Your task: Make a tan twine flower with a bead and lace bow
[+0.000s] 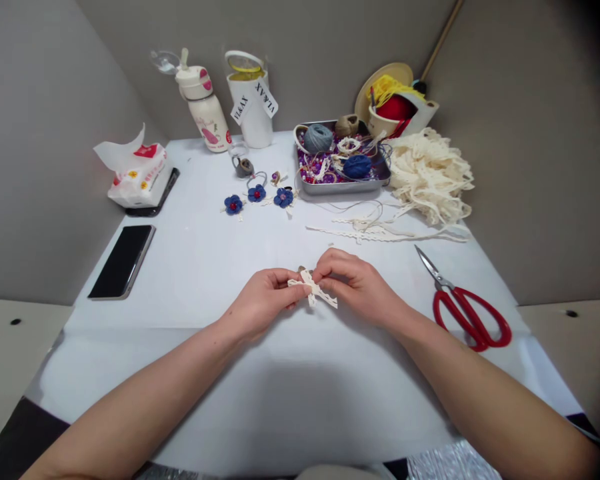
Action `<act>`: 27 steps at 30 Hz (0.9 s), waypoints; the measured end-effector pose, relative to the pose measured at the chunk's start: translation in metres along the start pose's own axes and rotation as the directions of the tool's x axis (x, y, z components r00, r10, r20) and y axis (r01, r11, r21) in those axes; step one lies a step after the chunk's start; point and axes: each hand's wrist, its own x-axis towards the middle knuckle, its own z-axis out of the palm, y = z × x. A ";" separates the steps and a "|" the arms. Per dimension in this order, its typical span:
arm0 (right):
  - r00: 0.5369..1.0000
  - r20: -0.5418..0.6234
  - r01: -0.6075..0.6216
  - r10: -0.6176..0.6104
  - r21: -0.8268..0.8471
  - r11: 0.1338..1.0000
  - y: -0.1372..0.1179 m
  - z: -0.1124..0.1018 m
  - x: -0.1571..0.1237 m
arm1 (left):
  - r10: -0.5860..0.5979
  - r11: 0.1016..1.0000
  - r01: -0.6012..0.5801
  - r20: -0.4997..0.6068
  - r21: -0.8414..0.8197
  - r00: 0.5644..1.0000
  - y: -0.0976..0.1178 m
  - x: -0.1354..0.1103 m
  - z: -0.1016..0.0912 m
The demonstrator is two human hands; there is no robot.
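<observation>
Over the middle of the white table, my left hand (269,297) pinches a small cream lace bow (318,291) between thumb and fingers. From the other side, the fingertips of my right hand (353,283) are closed at the bow's upper right edge. A small brownish piece shows just behind the lace; its kind I cannot make out. Farther back lie three blue flowers with beaded centres, one of them a blue flower (233,205) at the left. Cut lace strips (380,231) are spread beyond my right hand.
Red-handled scissors (463,303) lie at the right, a phone (123,261) at the left. Behind stand a tissue pack (139,177), a bottle (205,113), a white cup (253,110), a metal tray (345,188) of beads and yarn, and a lace heap (430,175).
</observation>
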 end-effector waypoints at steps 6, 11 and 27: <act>0.992 0.019 -0.123 0.123 0.021 0.992 -0.005 -0.001 0.000 | -0.001 1.000 0.002 -0.038 0.030 0.999 0.002 -0.001 0.002; 0.989 -0.013 -0.148 0.149 0.012 0.989 -0.010 -0.008 0.000 | -0.003 0.999 0.007 -0.087 0.038 0.996 0.002 -0.002 0.005; 0.978 0.037 -0.205 0.206 -0.022 0.979 -0.011 -0.004 -0.004 | 0.071 0.995 -0.062 -0.116 0.083 0.991 0.001 -0.003 0.009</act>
